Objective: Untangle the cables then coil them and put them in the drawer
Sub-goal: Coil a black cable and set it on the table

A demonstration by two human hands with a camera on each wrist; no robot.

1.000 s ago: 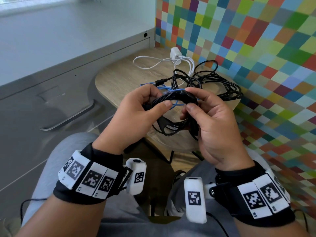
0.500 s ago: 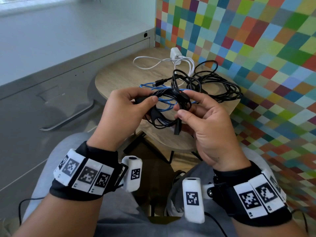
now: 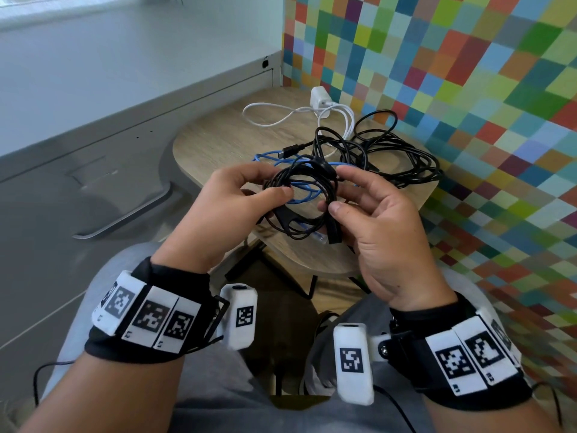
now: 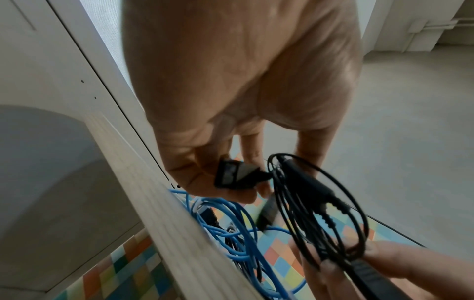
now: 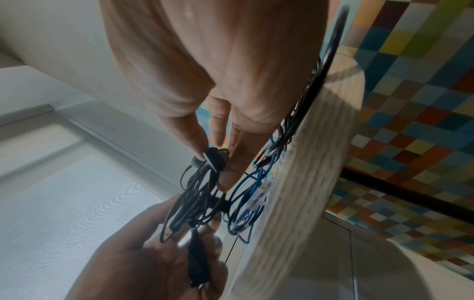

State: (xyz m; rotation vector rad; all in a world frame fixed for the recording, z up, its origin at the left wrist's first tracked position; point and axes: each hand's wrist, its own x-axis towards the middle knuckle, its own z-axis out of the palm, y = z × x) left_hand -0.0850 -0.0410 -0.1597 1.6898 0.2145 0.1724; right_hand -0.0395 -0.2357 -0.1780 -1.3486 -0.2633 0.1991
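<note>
A thin black cable [image 3: 299,185], wound into a small coil, hangs between my two hands above the near edge of the wooden table [image 3: 218,135]. My left hand [image 3: 274,181] grips its left side, with a black plug [image 4: 236,176] against the palm. My right hand [image 3: 338,192] pinches the right side of the coil [image 5: 215,160] between thumb and fingers. Another black plug [image 3: 332,231] dangles below. Behind the coil a blue cable [image 3: 268,157] lies on the table. A tangle of black cables [image 3: 402,160] lies further right, and a white charger cable [image 3: 290,115] at the back.
A grey drawer front with a curved handle [image 3: 131,214] stands to the left of the table. The coloured checkered wall [image 3: 468,89] runs close along the right. My knees are below the table edge.
My hands have drawn slightly apart. The black coil has turned from a squeezed bundle into a rounder loop facing me, with one plug now hanging down.
</note>
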